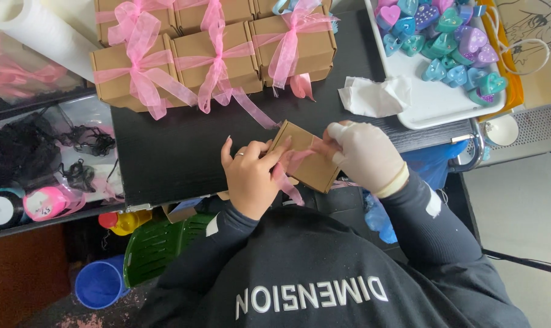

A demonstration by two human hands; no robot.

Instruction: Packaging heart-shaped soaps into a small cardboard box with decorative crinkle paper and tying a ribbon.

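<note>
A small cardboard box point(306, 159) is gripped by the bare left hand point(251, 176) and gloved right hand point(363, 155), pink ribbon point(287, 173) pinched against it. Beyond the box, ribboned boxes point(214, 54) are stacked on the black table point(166, 152); heart-shaped pieces point(445, 42) are held in a white tray point(433, 103).

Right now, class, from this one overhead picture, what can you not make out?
- Head view: contents of the small cardboard box; its own walls hide them.
- Head view: how the pink ribbon runs round the box; the left hand and gloved right hand cover it.
- Head view: back row of ribboned boxes and the white tray; cut off by the top edge.
</note>
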